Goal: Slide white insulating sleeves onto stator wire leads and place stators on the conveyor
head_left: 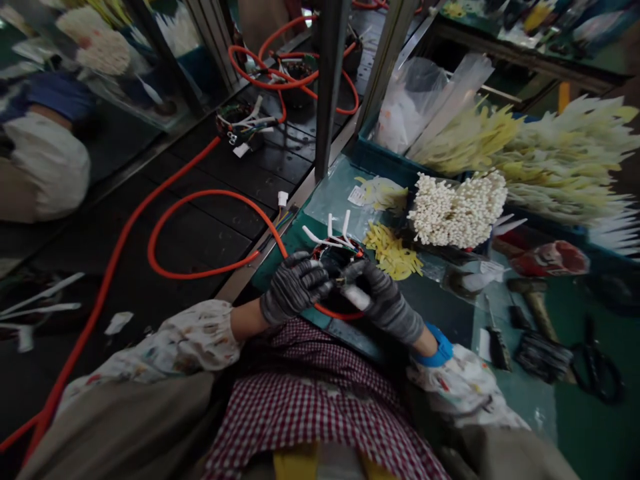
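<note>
Your checked apron [300,413] fills six o'clock; towards twelve, your left hand [295,290] and right hand [389,300] grip the wired part [336,251], seemingly steadying it; yellow strips [393,250] lie at three, presumably handy.

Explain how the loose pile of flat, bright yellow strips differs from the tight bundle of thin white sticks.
The flat, bright yellow strips lie loosely in a low heap; the thin white sticks are packed tightly, ends facing the viewer. The yellow pile looks smaller than the white bundle and sits nearer the grey-gloved right hand. Both hold many slim pieces.
</note>
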